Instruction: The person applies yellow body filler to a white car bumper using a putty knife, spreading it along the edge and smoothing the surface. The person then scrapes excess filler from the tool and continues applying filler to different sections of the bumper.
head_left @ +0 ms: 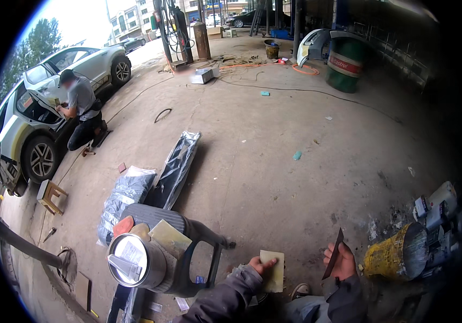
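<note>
My left hand (pixel 263 265) grips a pale yellow rectangular plate (pixel 276 277) by its upper left part, thumb across its face. To the right, my right hand (pixel 344 265) is closed on a thin, dark reddish-brown flat sheet (pixel 333 254), seen nearly edge-on and pointed at the top. The two pieces are apart. Left of my hands stands a dark grey plastic stool (pixel 158 214). On it are a round metal can (pixel 157 269) with a pale grey object (pixel 125 267) on top, another pale yellow sheet (pixel 170 238) and a reddish pad (pixel 123 226).
A yellow stained bucket (pixel 384 254) lies tilted at the right beside several containers (pixel 440 212). Film-wrapped parts (pixel 180 167) rest beyond the stool. Far left, a person (pixel 84 97) kneels by a white car (pixel 40 121), near a wooden stool (pixel 51 196). A green drum (pixel 344 64) stands at the back.
</note>
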Motion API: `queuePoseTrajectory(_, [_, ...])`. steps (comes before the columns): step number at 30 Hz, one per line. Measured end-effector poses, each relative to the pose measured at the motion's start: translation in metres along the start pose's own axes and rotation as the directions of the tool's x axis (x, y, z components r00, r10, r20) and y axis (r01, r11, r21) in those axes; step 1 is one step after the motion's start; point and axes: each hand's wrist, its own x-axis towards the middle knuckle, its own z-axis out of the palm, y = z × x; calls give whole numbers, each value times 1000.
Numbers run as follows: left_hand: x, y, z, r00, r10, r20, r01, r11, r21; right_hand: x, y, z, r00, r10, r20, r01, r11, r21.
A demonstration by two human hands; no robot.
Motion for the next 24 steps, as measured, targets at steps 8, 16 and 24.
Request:
queuePoseTrajectory(8, [-165, -3, -53, 994, -2, -108, -17, 985, -174, -133, 3, -29, 991, 34, -129, -48, 993, -107])
queuePoseTrajectory(16, [-238, -25, -24, 996, 69, 55, -65, 996, -68, -163, 98, -14, 996, 91, 7, -87, 972, -218])
queuePoseTrajectory(24, [-199, 24, 38, 934, 146, 325, -171, 984, 50, -167, 96, 66, 996, 14, 84, 32, 855, -518])
